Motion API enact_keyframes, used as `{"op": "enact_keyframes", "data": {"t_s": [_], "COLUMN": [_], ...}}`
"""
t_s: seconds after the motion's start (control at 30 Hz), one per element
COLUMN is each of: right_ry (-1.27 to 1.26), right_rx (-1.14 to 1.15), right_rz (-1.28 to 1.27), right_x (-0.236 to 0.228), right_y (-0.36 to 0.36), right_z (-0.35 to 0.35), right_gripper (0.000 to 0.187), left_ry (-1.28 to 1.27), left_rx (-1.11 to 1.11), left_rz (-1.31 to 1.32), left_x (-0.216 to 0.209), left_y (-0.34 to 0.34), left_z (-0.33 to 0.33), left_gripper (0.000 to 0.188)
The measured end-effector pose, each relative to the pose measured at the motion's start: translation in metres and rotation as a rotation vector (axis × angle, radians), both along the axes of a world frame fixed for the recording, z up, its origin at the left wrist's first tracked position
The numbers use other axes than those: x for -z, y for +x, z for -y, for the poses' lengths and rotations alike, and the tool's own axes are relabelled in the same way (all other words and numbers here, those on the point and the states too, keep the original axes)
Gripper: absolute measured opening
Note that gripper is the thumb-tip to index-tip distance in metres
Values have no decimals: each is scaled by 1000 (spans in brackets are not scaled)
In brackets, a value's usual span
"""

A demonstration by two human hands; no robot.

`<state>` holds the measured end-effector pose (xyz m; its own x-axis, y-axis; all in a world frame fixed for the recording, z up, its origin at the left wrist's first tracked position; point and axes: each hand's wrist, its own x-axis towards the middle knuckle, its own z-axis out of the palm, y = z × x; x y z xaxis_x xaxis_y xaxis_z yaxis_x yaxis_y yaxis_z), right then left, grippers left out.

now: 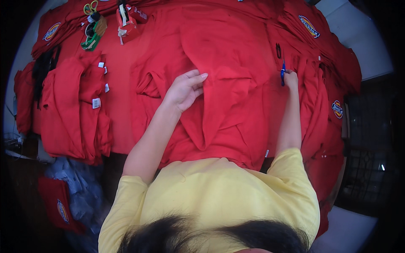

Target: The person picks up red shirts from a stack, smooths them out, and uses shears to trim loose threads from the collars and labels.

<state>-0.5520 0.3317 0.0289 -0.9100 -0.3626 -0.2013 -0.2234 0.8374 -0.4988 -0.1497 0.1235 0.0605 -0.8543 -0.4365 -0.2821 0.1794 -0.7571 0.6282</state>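
Note:
A red garment [230,101] lies spread and rumpled in front of me. Over its left half is my left hand [184,90], palm partly turned up. Its fingers are loosely bent and apart, with the tips close to a raised fold; no cloth shows gripped in them. To the right, my right hand [290,79] is closed on blue-handled scissors [283,75], whose thin blade points away from me. The fingers hide part of the handles. Small black thread snips [278,50] lie on the red cloth just beyond that hand.
Stacked red garments with white tags [71,107] lie at the left, more red garments [316,84] at the right. A green tape dispenser [91,36], yellow-handled scissors [91,7] and a red tape dispenser [128,27] sit far left. Clear plastic bags [78,185] are low left.

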Motion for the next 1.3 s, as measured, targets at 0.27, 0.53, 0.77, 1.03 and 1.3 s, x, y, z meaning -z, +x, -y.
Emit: {"op": "enact_keyframes", "data": {"t_s": [0.27, 0.53, 0.77, 1.03, 1.3], "right_ry": [-773, -418, -462, -540, -577], "right_rx": [-430, -652, -682, -602, -636], "right_rz": [450, -45, -71, 196, 43], "right_x": [-48, -47, -48, -54, -48], "right_y": [293, 349, 357, 361, 364], "right_z": [-22, -37, -33, -33, -35], "right_gripper": [53, 60, 58, 52, 52], "left_ry": [-80, -371, -495, -478, -424], "left_rx": [-50, -119, -163, -153, -110], "left_rz": [-45, -11, -11, 17, 2], "left_x": [-15, -13, -17, -19, -19], "left_y": [3, 27, 36, 39, 42], "left_z": [-30, -50, -53, -56, -54], "left_gripper": [28, 31, 30, 35, 48]}}
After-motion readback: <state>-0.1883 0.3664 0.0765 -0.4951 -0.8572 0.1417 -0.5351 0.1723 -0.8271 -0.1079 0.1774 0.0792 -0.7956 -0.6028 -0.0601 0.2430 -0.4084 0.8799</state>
